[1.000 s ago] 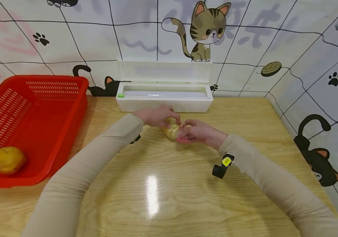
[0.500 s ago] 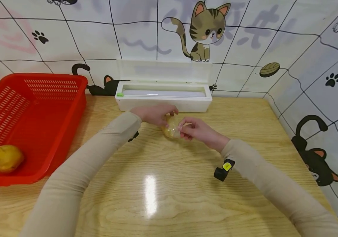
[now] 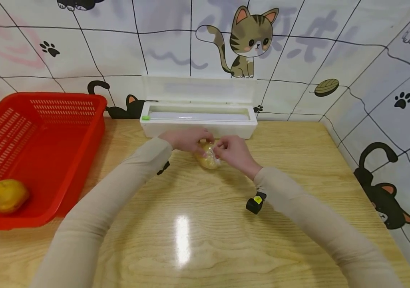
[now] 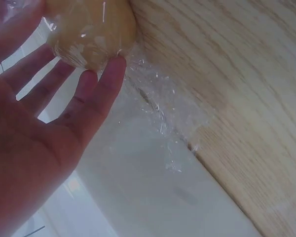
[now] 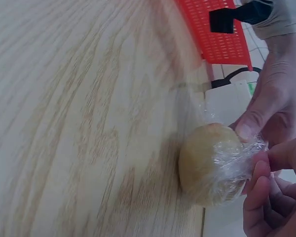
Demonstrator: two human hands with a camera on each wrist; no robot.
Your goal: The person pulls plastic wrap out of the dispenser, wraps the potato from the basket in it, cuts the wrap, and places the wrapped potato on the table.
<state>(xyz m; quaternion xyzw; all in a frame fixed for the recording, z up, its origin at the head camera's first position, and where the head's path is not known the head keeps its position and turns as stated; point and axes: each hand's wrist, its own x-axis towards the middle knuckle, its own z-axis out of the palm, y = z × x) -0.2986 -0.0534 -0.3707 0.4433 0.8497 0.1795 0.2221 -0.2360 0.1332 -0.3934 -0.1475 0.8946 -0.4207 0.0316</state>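
Note:
A round yellow fruit sits on the table in front of the white box, with clear plastic wrap around it. My left hand holds the fruit from its left and far side; in the left wrist view its fingertips touch the wrapped surface. At the fruit's right, my right hand pinches gathered wrap between thumb and fingers. A loose, crinkled tail of film trails from the fruit along the box's edge in the left wrist view.
The long white box, its lid raised, stands against the cat-patterned wall with a white roll inside. At the left is a red slotted basket holding another yellow fruit. A wall bounds the table's right side.
My right hand has moved up and left, from the fruit's right side to closer by the left hand, pinching wrap. The left hand stays at the fruit.

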